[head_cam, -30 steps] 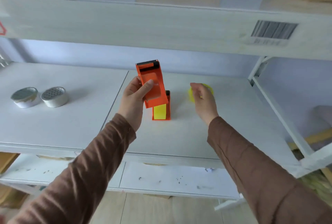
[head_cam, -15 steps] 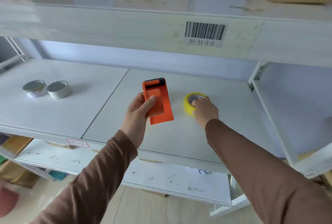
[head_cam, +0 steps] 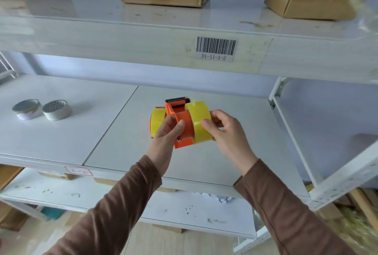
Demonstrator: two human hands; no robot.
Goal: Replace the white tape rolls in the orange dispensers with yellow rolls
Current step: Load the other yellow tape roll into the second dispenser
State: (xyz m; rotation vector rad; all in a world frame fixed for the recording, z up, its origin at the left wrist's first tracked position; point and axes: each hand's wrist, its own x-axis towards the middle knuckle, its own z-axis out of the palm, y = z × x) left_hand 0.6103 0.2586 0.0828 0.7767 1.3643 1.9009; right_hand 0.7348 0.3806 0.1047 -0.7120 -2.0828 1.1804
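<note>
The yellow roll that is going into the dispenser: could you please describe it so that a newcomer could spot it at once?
Look at the middle shelf, under the barcode label. Above its centre the left hand holds an orange dispenser, and the right hand presses the yellow roll against its right side. Unlike the second yellow roll behind the left fingers, it is gripped directly.

Left hand (head_cam: 166, 130) grip closed; right hand (head_cam: 224, 130) grip closed; both forearms raised.
</note>
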